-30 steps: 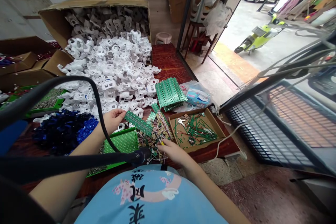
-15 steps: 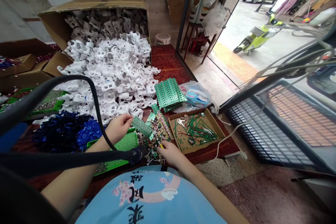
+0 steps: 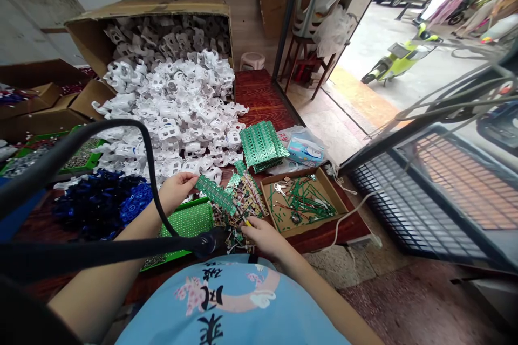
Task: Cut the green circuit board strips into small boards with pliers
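My left hand [image 3: 177, 191] pinches the upper left end of a green circuit board panel [image 3: 216, 194]. The panel slants down to the right over a heap of small circuit boards [image 3: 251, 197]. At its lower right end, my right hand [image 3: 261, 233] is closed around a slim tool with a yellow handle [image 3: 247, 222]. The tool's dark tip lies close to the panel's end; whether they touch I cannot tell. Below my left hand is a green perforated tray [image 3: 190, 223]. Beyond the heap rests a stack of green circuit board panels [image 3: 263, 144].
White plastic shells [image 3: 174, 102] spill from a cardboard box [image 3: 149, 8]. Dark blue plastic parts [image 3: 87, 202] lie at the left. A shallow cardboard tray [image 3: 285, 230] at the right holds green strips and wires. A black cable-like arm [image 3: 148, 151] crosses the near left view.
My left hand has shifted slightly left and up, and the panel's left end with it. The panel's face shows a deeper green. My right hand and the tool have moved slightly left.
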Tool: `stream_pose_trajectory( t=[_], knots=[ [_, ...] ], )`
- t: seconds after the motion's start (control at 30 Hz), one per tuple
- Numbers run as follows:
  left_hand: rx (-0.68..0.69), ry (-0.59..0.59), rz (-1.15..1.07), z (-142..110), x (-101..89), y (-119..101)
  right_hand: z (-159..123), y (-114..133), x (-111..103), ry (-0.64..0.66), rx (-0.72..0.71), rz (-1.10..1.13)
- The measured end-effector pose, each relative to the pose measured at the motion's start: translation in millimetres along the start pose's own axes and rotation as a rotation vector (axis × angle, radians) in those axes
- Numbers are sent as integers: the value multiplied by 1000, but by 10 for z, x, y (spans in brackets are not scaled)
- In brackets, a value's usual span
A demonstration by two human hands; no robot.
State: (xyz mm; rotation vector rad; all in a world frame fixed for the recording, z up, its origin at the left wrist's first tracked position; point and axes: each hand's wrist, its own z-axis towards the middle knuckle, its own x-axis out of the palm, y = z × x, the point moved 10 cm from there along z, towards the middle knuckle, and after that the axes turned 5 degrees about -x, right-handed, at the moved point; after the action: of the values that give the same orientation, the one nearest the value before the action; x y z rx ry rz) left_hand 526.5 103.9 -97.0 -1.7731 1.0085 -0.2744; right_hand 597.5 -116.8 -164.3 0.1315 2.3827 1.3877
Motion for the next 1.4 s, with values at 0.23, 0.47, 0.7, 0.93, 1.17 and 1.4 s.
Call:
stream_pose_trajectory(
  t=[0.23,0.47,0.7,0.93,1.17,1.4],
  knots=[
    [101,-5,247,-133,138,-78,31,-69,-80,-73,45,-269],
    [260,-58,485,-217,225,-254,79,-103,-100,-84,67,-297],
    [43,-9,138,-84,123,-77,75,-8,-29,0,9,-52],
    [-12,20,67,-43,147,-30,60,8,-41,1,-41,-74],
    [172,20,256,-111,280,-84,81,-107,-172,-133,36,-324],
    [339,-58,576,-279,385,-307,68,-98,-213,-178,90,-398]
  ],
)
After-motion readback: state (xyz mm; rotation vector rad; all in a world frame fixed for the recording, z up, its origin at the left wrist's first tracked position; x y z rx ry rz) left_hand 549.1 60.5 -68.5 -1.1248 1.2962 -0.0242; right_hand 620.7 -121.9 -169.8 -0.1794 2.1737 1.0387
